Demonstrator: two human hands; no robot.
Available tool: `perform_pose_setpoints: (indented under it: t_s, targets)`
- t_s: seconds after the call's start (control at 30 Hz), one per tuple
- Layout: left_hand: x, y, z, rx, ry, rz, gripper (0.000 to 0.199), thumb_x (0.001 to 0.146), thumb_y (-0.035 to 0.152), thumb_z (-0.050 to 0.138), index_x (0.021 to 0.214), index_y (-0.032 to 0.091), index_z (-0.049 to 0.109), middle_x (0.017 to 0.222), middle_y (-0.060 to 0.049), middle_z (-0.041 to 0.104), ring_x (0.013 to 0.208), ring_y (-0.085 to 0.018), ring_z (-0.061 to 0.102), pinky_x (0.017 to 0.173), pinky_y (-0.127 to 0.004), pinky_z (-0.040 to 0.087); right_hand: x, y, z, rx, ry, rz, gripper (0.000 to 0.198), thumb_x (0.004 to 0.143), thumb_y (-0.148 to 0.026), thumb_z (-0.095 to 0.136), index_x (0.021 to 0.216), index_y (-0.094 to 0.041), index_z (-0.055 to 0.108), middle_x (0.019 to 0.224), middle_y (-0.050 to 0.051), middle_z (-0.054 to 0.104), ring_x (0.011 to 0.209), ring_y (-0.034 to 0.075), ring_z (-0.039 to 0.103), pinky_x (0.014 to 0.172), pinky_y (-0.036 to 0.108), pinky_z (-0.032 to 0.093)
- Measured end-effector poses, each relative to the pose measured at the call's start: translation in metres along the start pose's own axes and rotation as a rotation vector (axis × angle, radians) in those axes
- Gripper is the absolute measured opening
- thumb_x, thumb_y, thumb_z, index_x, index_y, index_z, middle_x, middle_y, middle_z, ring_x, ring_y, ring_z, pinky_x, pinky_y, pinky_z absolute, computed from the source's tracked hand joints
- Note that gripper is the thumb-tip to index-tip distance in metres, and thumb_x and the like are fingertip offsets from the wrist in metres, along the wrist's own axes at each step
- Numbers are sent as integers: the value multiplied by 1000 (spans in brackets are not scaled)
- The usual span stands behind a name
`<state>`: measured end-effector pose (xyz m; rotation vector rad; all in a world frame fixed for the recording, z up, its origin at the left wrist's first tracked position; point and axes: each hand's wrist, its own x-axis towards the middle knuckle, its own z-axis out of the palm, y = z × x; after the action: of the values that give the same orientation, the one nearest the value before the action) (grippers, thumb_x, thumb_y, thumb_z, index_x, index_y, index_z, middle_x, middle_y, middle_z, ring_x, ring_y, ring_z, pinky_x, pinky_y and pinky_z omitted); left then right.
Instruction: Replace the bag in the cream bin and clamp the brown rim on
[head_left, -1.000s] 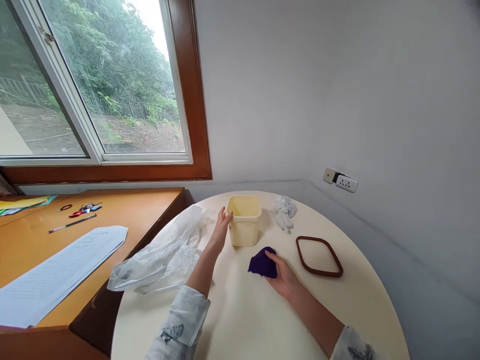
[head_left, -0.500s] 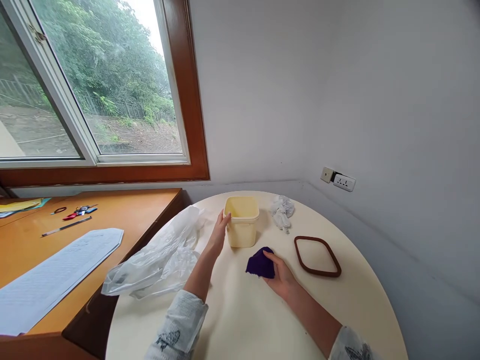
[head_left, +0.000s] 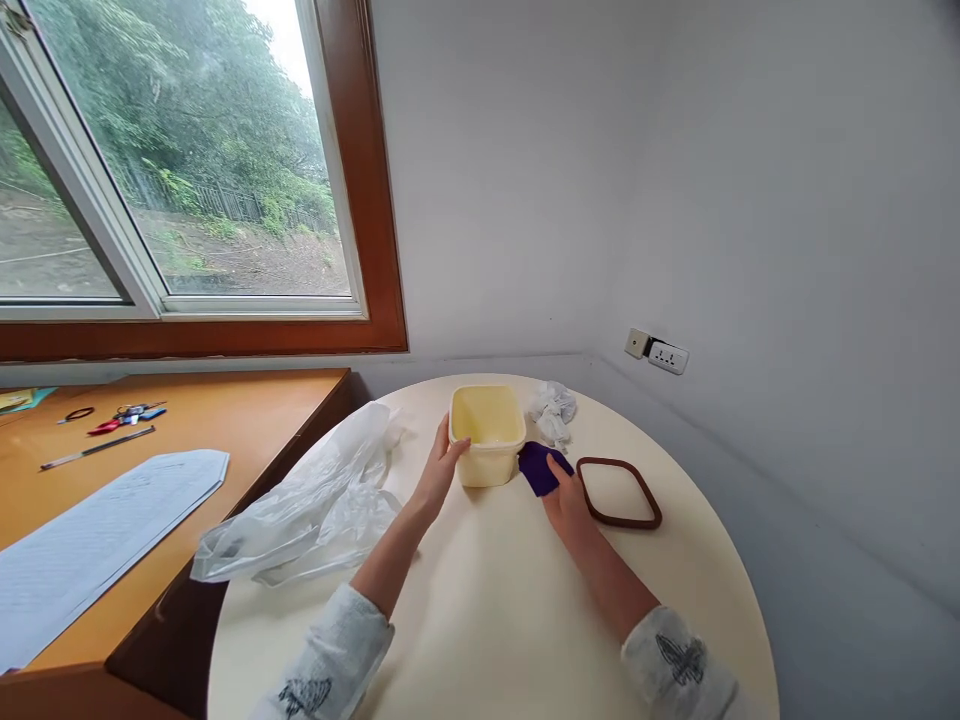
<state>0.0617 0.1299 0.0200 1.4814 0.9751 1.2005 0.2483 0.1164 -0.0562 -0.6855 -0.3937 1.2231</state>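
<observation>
A pale yellow, square plastic container (head_left: 491, 466) stands on the round cream table (head_left: 480, 620), its open top tipped slightly toward me. My left hand (head_left: 441, 468) grips its left side, with the thumb over the near rim. Pinched in my right hand (head_left: 564, 492) is a dark purple cloth (head_left: 541, 468), held beside the container's right wall. Whether the cloth touches the wall I cannot tell. A brown, rounded-square ring (head_left: 622, 522) lies flat just right of my right hand.
A crumpled clear plastic bag (head_left: 307, 520) spreads over the table's left side. Behind the cloth sits a small bunched white bag (head_left: 553, 412). The wooden desk (head_left: 262, 410) at left holds papers (head_left: 127, 530), a pen (head_left: 97, 448) and keys (head_left: 127, 416). A wall socket (head_left: 667, 357) is at right.
My right hand has carried the purple cloth forward and right, up beside the container. The container now tilts more toward me in my left hand. The view has shifted slightly right.
</observation>
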Motion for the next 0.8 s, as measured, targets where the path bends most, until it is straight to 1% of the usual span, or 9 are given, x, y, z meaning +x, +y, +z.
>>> perform_pose_setpoints:
  t_s: [0.13,0.2,0.27,0.37,0.47,0.57,0.63,0.7,0.8]
  targets:
    - [-27,-3,2,110,-62,46,67,82,38,48,140,29,15,148,-3,17,136,-24,14,110,-41,18,-8,6,12,-41,-6,-87,31,64,-24,72,93,-18,64,98,4,69,96,18,61,81,30,50]
    - [-41,-4,1,214,-150,100,76,79,40,54,140,30,9,148,-5,13,135,-25,13,110,-43,17,-13,8,15,-79,-33,-116,32,63,-24,72,94,-19,64,97,3,69,93,18,61,75,28,50]
    - [-53,-6,-2,325,-240,168,86,74,41,61,140,32,8,146,-6,12,135,-28,13,109,-45,20,-17,7,14,-132,-58,-128,32,61,-24,72,92,-20,64,94,3,69,88,17,61,71,27,50]
    - [-61,-10,-8,434,-264,209,92,67,36,69,138,37,10,140,-7,15,129,-29,24,105,-47,29,-19,3,7,-201,-61,-82,30,59,-27,73,86,-19,64,85,2,69,76,17,61,66,28,49]
    - [-57,-17,-13,468,-204,194,102,66,29,70,137,43,-2,128,-6,23,113,-24,41,100,-46,36,-20,-3,1,-260,-85,-3,33,58,-27,74,88,-20,63,82,3,69,72,17,61,61,28,47]
    - [-50,-22,-16,494,-207,169,111,64,25,71,136,44,-11,117,-5,28,105,-21,44,99,-46,37,-23,-6,0,-345,-92,45,32,58,-28,74,87,-20,62,82,3,68,69,17,60,58,27,46]
    - [-47,-23,-18,525,-227,168,113,61,27,73,137,42,-9,118,-6,27,113,-24,39,100,-47,36,-25,-7,2,-391,-72,30,33,59,-29,74,87,-19,62,81,2,68,68,16,60,57,26,45]
    - [-44,-24,-19,582,-217,201,114,58,30,75,138,38,-6,125,-9,23,125,-30,26,101,-49,33,-27,-7,5,-415,-64,5,35,60,-29,73,91,-19,61,82,2,67,69,16,59,57,25,44]
    - [-40,-30,-22,709,-192,363,115,57,35,75,138,32,-6,137,-15,11,133,-37,5,104,-56,23,-33,-8,12,-442,-43,20,37,62,-31,71,96,-20,61,83,1,67,68,15,57,56,24,42]
